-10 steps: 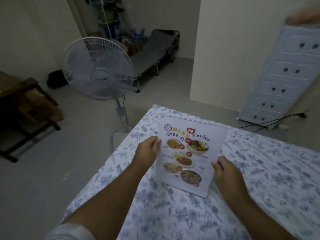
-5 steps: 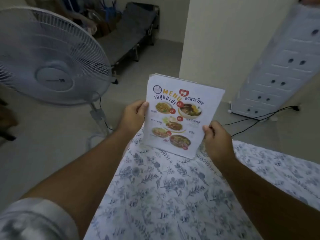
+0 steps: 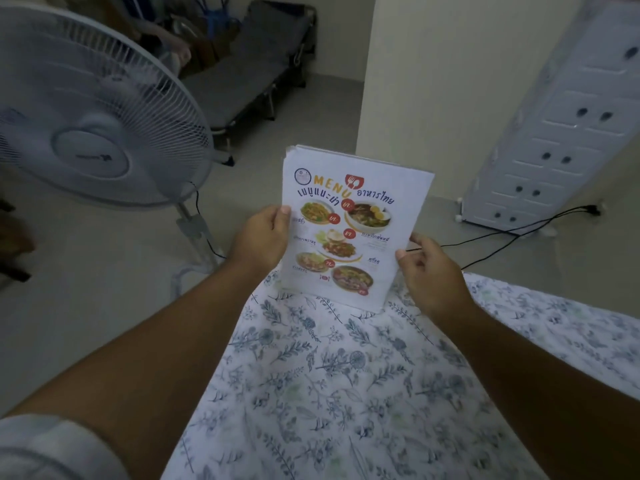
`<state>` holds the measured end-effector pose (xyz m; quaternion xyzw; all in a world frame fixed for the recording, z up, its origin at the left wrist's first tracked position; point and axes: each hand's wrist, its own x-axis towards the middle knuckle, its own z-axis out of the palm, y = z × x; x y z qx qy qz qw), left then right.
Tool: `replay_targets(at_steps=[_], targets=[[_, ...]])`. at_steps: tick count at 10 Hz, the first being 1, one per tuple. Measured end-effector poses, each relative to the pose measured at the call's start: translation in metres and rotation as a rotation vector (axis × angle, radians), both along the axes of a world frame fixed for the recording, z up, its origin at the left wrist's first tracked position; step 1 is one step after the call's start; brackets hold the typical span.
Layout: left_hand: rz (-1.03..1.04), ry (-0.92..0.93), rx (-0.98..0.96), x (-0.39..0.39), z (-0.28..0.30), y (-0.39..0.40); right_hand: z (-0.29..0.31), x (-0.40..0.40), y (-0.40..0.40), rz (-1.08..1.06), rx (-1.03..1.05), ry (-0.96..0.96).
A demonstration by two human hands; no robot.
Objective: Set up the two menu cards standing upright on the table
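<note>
Hands are both on the white paper menu card with printed food photos and orange MENU lettering (image 3: 349,230), which is sitting upright at the far corner of the bench with the white cloth patterned in blue-grey leaves (image 3: 346,393). Its bottom edge looks like it's touching the cloth, and the printed side is facing the camera. At the top edge it's looking like a stack of more than one sheet, but I can't tell how many.

Left hand (image 3: 259,237) is gripping the card's left edge, thumb pressing on the front and the other fingers tucked behind. Right hand (image 3: 429,271) is pinching the lower right edge, thumb tip on the front, fingers curled in behind it.

Off to the far left a white pedestal fan (image 3: 93,112) is standing on the grey floor. On the far right a white plastic drawer unit with round finger holes (image 3: 561,133) is standing by the wall, with a black cable (image 3: 502,233) trailing across the floor near it.
</note>
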<state>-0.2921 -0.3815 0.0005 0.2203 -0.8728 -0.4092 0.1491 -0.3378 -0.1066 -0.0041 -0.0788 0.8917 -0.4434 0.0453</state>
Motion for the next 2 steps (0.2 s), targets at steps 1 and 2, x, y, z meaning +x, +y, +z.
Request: replay_targets(at_steps=[1, 2], targets=[[0.014, -0.040, -0.170, 0.017, 0.027, 0.023, 0.033, 0.008, 0.039, 0.143, 0.165, 0.012], [-0.010, -0.061, -0.262, 0.035, 0.054, 0.054, 0.060, 0.023, 0.080, 0.184, 0.354, 0.087]])
